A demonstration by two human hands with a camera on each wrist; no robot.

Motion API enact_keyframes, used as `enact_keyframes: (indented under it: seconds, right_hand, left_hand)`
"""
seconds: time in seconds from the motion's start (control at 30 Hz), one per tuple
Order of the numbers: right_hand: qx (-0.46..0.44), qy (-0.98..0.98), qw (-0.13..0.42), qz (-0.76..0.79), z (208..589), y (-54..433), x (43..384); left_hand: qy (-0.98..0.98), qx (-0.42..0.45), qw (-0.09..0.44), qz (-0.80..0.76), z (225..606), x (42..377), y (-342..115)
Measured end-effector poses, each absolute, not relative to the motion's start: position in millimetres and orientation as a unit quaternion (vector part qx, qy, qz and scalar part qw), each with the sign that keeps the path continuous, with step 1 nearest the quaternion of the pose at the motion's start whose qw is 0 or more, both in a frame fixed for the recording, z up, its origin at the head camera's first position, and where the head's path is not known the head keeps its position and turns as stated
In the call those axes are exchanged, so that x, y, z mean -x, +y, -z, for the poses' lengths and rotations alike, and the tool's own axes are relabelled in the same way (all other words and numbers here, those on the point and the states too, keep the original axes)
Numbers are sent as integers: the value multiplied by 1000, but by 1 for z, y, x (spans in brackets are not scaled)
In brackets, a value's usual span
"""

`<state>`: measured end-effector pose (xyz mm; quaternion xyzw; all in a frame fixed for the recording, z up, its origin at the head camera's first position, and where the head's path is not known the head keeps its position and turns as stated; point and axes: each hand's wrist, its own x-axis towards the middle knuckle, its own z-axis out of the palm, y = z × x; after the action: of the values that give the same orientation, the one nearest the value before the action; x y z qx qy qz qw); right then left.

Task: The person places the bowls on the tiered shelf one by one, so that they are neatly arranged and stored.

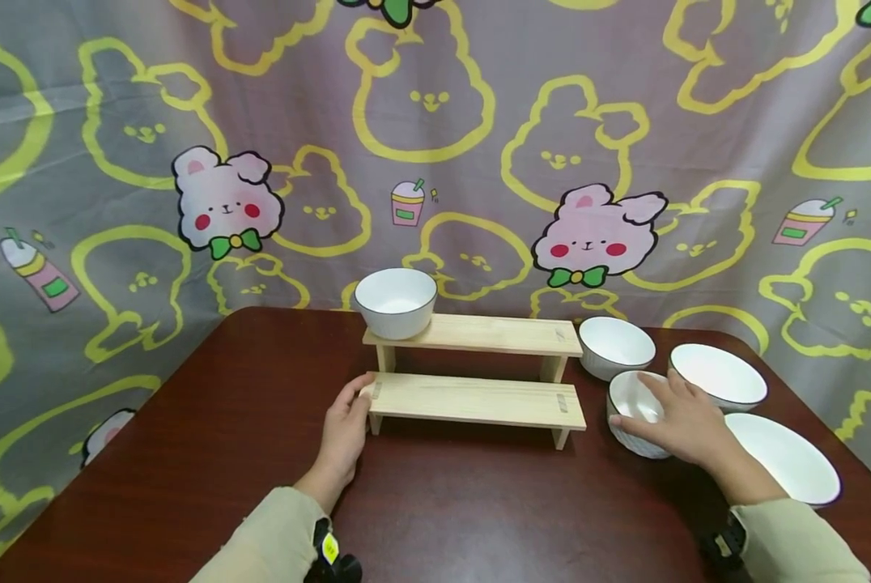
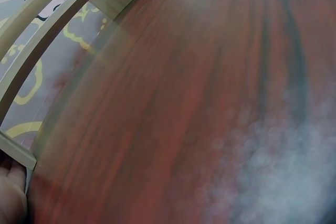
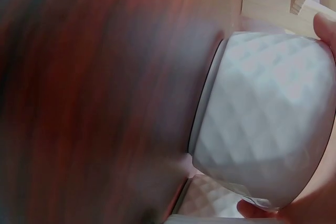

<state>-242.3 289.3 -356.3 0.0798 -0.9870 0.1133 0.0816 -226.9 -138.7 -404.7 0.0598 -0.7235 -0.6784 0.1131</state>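
A two-tier wooden shelf (image 1: 472, 398) stands in the middle of the table. My left hand (image 1: 344, 429) holds the left end of its lower tier; in the left wrist view only part of that hand (image 2: 11, 195) shows, at the shelf's end. On the upper tier's left end sits a white bowl (image 1: 395, 308) with a dark rim. To the right of the shelf, my right hand (image 1: 686, 417) grips another white bowl (image 1: 630, 437) from above, thumb and fingers spread to opposite sides. The right wrist view shows this bowl's diamond-textured wall (image 3: 262, 108) and its base near the table.
Behind the gripped bowl stands a similar white bowl (image 1: 613, 348). Farther right are a wider white bowl (image 1: 720, 376) and a white plate (image 1: 785, 461) near the table's right edge. A patterned curtain (image 1: 479, 162) hangs behind the dark brown table (image 1: 261, 405).
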Motion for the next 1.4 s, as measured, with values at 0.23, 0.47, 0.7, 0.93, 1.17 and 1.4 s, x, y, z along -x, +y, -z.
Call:
enact_keyframes:
  seconds: [0.23,0.47,0.7,0.93,1.17,1.4]
  right_hand:
    - [-78,-984,101,-120,357,290,242]
    - [-87,-977,135,-140,356,290,241]
    - [-90,-973,155,-148,355,290,240]
    - [-95,-972,165,-140,352,289,238]
    - [-88,-974,161,-136,342,287,235]
    - [-115,-964,200,-129,329,286,236]
  left_hand:
    - [-723,-58,111,680,407,228,-139]
    - [-724,-59,115,678,409,228,-139]
    - [-723,-61,116,678,409,227,-138]
    - [-725,-61,120,676,408,226,-138]
    - [-726,-56,120,675,407,228,-140]
    - [-724,-53,116,678,409,226,-140]
